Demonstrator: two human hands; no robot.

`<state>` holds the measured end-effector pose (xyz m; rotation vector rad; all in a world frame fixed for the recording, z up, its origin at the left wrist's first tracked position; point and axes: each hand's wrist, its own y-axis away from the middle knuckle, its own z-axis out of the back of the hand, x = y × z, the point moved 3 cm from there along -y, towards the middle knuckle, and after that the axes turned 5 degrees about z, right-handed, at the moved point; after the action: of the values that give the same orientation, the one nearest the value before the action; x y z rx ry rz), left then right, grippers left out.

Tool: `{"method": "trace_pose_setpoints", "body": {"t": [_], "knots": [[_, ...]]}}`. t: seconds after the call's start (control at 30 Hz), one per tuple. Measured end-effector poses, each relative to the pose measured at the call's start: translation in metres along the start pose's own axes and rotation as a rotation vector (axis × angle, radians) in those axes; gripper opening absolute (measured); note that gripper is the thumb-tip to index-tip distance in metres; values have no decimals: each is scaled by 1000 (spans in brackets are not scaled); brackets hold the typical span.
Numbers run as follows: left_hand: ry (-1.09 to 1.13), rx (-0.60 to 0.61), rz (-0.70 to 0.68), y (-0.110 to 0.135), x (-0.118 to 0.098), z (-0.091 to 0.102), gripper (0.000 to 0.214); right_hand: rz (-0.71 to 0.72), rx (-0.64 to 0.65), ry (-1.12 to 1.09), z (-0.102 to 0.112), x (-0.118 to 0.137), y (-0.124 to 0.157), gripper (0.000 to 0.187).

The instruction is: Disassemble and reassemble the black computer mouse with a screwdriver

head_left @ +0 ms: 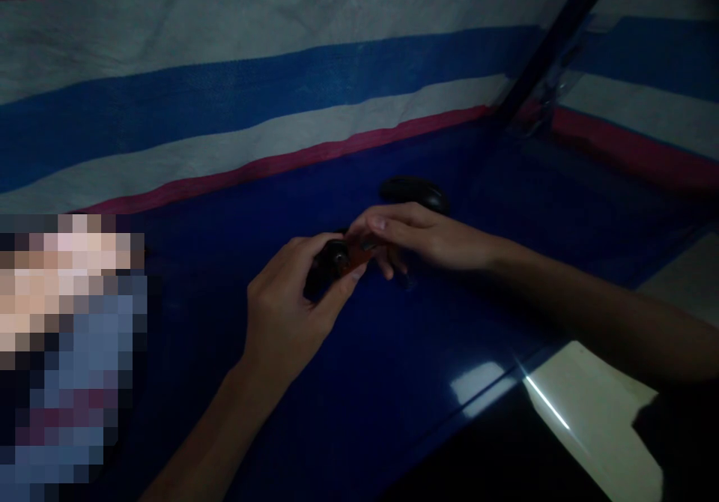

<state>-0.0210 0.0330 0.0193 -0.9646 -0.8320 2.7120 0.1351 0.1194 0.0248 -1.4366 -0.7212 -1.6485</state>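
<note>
My left hand [295, 285] is closed around a small dark object [320, 271] with a rounded black end. A reddish-brown flat part [355, 256] shows between its thumb and fingers; the dim light hides what kind of thing it is. My right hand [413, 232] meets the far end of this object, its fingers bent and close together around it. What those fingers pinch is mostly hidden. Just behind my right hand, a smooth black rounded thing [416, 189], shaped like a computer mouse, lies on the dark blue surface [359, 382].
A striped white, blue and red sheet [252, 86] hangs behind the surface. A dark post [553, 45] stands at the back right corner. On the left is a pixelated area [84, 337]. The surface's front edge [483, 389] runs diagonally, with pale floor [595, 404] beyond it.
</note>
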Motion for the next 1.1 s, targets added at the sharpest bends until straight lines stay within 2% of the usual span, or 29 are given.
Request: {"method": "trace_pose_setpoints", "body": {"t": [0.07, 0.13, 0.23, 0.3, 0.43, 0.53, 0.6, 0.7, 0.8, 0.9, 1.0, 1.1], "knots": [[31, -12, 85, -1, 4, 0, 16, 135, -38, 123, 1, 5, 1, 41], [69, -27, 130, -1, 6, 0, 16, 247, -23, 257, -1, 8, 3, 36], [71, -8, 128, 0, 9, -1, 18, 298, -25, 375, -3, 10, 4, 25], [60, 6, 104, 0, 9, -3, 22, 236, -50, 276, -3, 8, 3, 26], [54, -7, -28, 0, 7, -5, 51, 49, -91, -34, 1, 5, 0, 32], [-12, 34, -146, 1, 2, -6, 42, -58, -22, -160, 0, 3, -1, 35], [-23, 55, -175, 2, 0, -6, 33, -94, 53, -180, -3, 1, -1, 37], [-39, 36, -136, 1, 0, -4, 27, -15, 35, -20, -2, 2, 0, 37], [-52, 8, -43, 0, 2, 0, 20, 225, -35, 306, 1, 9, 3, 35], [-8, 14, 16, 0, 4, 0, 20, 386, -13, 568, -1, 13, 7, 29], [9, 48, 20, 1, 4, -1, 22, 381, -7, 636, -4, 11, 7, 24], [21, 25, -6, 1, 5, -2, 32, 250, -41, 438, -3, 8, 4, 23]]}}
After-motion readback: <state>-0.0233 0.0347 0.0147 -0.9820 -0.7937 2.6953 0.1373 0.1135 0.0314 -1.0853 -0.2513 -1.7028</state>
